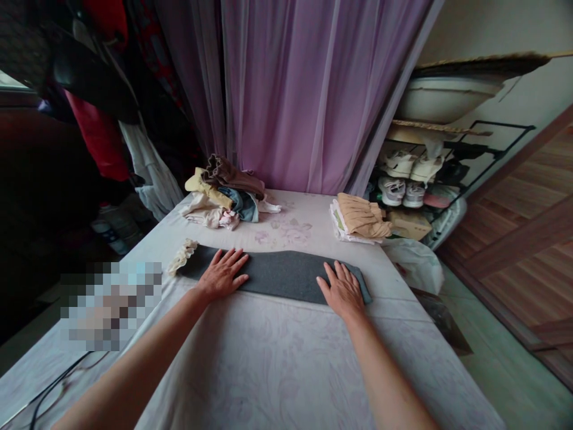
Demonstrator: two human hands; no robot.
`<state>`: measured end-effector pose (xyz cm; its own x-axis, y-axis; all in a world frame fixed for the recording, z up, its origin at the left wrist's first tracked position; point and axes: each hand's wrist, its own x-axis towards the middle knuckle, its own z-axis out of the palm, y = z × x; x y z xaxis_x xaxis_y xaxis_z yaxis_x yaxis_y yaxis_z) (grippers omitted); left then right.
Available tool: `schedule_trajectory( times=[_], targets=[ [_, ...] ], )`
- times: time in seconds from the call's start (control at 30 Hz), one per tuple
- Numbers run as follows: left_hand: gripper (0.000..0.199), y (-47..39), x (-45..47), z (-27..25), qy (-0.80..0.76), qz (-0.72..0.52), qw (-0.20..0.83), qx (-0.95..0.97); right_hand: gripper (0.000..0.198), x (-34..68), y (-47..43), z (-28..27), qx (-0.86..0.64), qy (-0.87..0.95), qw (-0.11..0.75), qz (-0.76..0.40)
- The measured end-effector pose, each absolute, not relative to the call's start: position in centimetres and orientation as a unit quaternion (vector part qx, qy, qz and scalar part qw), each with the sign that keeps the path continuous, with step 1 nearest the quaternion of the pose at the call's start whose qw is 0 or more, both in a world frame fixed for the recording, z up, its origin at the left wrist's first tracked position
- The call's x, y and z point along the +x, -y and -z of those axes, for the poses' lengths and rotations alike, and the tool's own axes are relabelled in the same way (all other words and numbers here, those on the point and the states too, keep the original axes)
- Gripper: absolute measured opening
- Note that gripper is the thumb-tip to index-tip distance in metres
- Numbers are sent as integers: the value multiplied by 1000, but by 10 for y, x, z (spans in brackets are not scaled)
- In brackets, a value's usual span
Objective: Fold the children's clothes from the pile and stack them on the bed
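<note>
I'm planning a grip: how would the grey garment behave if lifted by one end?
Probably floppy: the grey garment lies flat and looks soft. It appears thin, so likely light for its size. The ruffle at one end is crinkled and may stretch if pulled.

Both hands (222, 276) (344, 289) partly hide the grey cloth (282, 276)

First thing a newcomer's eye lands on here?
Probably the long dark grey garment with a cream ruffled end, lying across the pale floral cloth, left hand and right hand flat on it. Next, the tall purple curtain behind. Beyond the garment, a jumbled clothes pile at far left contrasts with a neat folded stack at far right.
</note>
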<state>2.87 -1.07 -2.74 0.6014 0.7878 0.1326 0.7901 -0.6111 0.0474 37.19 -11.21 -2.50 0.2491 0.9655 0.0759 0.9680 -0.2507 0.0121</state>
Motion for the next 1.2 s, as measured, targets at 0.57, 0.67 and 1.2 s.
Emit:
schedule_trajectory(
  times=[0.57,0.67,1.2],
  targets=[
    [67,5,-31,42,523,130,-18,-842,53,340,107,18,-802,595,20,54],
    [66,4,-30,43,522,135,-14,-842,54,302,100,12,-763,643,59,36],
    [62,2,-30,46,518,157,-24,-841,51,268,99,34,-767,633,107,21]
  ],
)
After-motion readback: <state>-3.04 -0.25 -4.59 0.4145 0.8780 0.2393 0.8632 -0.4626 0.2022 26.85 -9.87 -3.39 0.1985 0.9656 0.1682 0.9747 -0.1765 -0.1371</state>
